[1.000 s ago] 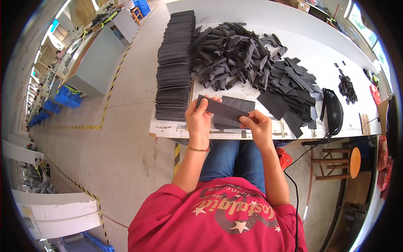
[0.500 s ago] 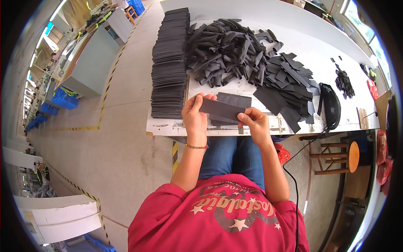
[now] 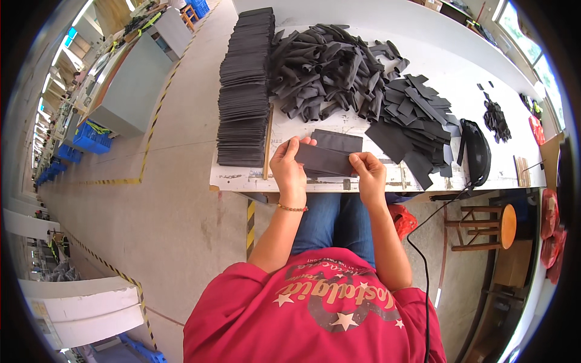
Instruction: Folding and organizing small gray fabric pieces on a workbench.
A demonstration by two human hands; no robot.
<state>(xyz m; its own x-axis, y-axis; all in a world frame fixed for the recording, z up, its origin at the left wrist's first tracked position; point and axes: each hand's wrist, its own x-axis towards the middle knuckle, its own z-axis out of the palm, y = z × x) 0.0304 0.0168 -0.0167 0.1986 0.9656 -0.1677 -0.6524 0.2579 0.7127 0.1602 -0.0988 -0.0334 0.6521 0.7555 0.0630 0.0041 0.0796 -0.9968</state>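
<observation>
A black fabric strip (image 3: 324,161) is stretched lengthwise between my hands, above the table's near edge. My left hand (image 3: 289,166) grips its left end, thumb on top. At the right end my right hand (image 3: 368,171) pinches it between thumb and fingers. Behind and partly under the strip lies a small flat stack of black fabric pieces (image 3: 339,140) on the table. Left of my hands runs a long, tightly packed row of black folded pieces (image 3: 245,91). Farther back is a loose heap of black fabric tubes (image 3: 327,69).
Flat black pieces (image 3: 417,121) are scattered right of the heap. A black rounded bag-like item (image 3: 476,154) lies at the table's right, near a thin black cable (image 3: 417,242). A wooden stool (image 3: 508,226) stands on the floor at right. Thin black scraps (image 3: 496,120) lie farther right.
My left hand has shifted slightly right and the strip has come a little lower and flatter over the small stack. My right hand still pinches its end.
</observation>
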